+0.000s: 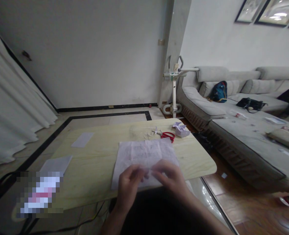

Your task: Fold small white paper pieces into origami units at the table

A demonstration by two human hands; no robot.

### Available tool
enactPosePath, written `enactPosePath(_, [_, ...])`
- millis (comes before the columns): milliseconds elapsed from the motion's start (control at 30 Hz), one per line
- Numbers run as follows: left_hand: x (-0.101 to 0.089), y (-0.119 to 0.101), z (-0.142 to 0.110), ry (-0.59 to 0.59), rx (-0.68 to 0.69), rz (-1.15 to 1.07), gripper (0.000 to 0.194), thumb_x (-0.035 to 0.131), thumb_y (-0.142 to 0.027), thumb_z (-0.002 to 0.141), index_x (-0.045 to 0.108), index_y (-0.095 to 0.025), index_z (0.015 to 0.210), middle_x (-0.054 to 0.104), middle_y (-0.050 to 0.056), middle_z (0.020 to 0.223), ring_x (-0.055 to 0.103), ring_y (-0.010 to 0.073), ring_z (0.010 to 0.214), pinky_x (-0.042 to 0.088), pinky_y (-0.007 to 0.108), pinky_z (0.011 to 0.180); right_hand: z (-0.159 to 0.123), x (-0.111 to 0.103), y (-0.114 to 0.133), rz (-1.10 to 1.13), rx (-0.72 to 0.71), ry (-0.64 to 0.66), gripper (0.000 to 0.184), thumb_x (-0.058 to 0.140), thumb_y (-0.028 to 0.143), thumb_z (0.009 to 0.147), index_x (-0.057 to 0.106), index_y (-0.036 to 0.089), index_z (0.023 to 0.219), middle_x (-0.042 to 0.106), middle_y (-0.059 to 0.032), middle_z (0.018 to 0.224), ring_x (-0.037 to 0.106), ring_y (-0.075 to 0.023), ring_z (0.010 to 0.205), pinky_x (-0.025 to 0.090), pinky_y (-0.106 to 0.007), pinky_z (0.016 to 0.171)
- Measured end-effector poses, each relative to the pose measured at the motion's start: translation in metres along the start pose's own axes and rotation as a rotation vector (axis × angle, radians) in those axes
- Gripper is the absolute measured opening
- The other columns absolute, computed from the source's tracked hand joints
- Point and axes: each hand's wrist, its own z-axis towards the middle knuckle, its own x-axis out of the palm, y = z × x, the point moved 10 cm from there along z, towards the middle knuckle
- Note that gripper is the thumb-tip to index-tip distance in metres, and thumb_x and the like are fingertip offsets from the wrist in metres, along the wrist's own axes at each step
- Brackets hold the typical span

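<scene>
A creased sheet of printed paper [144, 151] lies at the near edge of the pale wooden table [97, 176]. Over its lower half, my left hand [131, 178] and my right hand [170, 174] face each other, fingertips nearly meeting. Both are closed in a pinch. Something small and pale may be between the fingertips, but blur hides what it is. Beyond the sheet lie red-handled scissors [167, 136], with thin pale strands [148, 133] beside their blades. Crumpled paper [182, 130] sits to the right of the scissors.
On the table's left are a small folded paper [82, 139], a larger paper [56, 164] and a blurred-out bright patch [40, 194]. A grey sofa [245, 137] with bags stands to the right. Exercise equipment [174, 91] stands behind the table. Cables [85, 223] run across the floor.
</scene>
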Motion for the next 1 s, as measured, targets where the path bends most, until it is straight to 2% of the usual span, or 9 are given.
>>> enactPosePath(100, [0.008,0.003,-0.001,0.051,-0.020,-0.037,0.016,0.071,-0.033,0.077,0.069,-0.017,0.075,0.070,0.000,0.058,0.061,0.0146,0.054,0.050,0.023,0.053,-0.002,0.002,-0.002,0.094,0.029,-0.024,0.017,0.068,0.025,0.083,0.067,0.018,0.067,0.063,-0.0013,0.067,0.058,-0.0162,0.065,0.044,-0.027,0.062])
enactPosePath(267, [0.014,-0.006,-0.008,0.060,-0.050,-0.038,0.012,0.071,-0.029,0.077,0.071,-0.018,0.074,0.071,0.000,0.059,0.061,0.0137,0.055,0.049,0.021,0.055,-0.003,0.000,-0.009,0.180,0.074,-0.055,0.012,0.071,0.029,0.081,0.069,0.018,0.074,0.062,-0.0014,0.070,0.059,-0.0172,0.067,0.045,-0.028,0.063])
enactPosePath(400, [0.021,-0.010,-0.011,0.115,-0.094,-0.024,0.013,0.070,-0.029,0.079,0.072,-0.018,0.073,0.071,0.000,0.061,0.061,0.0134,0.057,0.048,0.021,0.055,-0.002,-0.001,-0.002,0.164,0.026,-0.036,0.015,0.070,0.027,0.082,0.068,0.018,0.070,0.061,-0.0010,0.068,0.057,-0.0163,0.065,0.043,-0.028,0.061])
enactPosePath(500, [0.022,-0.012,-0.011,0.161,-0.068,0.011,0.014,0.069,-0.030,0.081,0.073,-0.018,0.074,0.071,0.000,0.063,0.061,0.0134,0.059,0.048,0.021,0.058,-0.002,-0.001,0.003,0.162,-0.021,-0.018,0.015,0.070,0.025,0.082,0.067,0.018,0.068,0.062,-0.0011,0.067,0.055,-0.0159,0.063,0.043,-0.029,0.061])
enactPosePath(733, [0.018,-0.009,-0.010,0.134,-0.034,0.049,0.015,0.068,-0.032,0.082,0.072,-0.019,0.076,0.071,0.000,0.066,0.064,0.0148,0.062,0.050,0.021,0.058,-0.003,0.001,0.001,0.207,-0.068,-0.022,0.013,0.071,0.024,0.081,0.068,0.019,0.070,0.063,-0.0016,0.068,0.056,-0.0166,0.064,0.044,-0.030,0.062])
enactPosePath(1000, [0.018,-0.018,-0.013,0.104,0.031,0.138,0.018,0.069,-0.033,0.081,0.073,-0.019,0.072,0.072,0.002,0.067,0.066,0.0178,0.065,0.051,0.024,0.061,-0.004,-0.003,-0.003,0.258,-0.008,-0.098,0.022,0.070,0.027,0.082,0.063,0.018,0.064,0.062,-0.0003,0.064,0.055,-0.0148,0.061,0.043,-0.027,0.059])
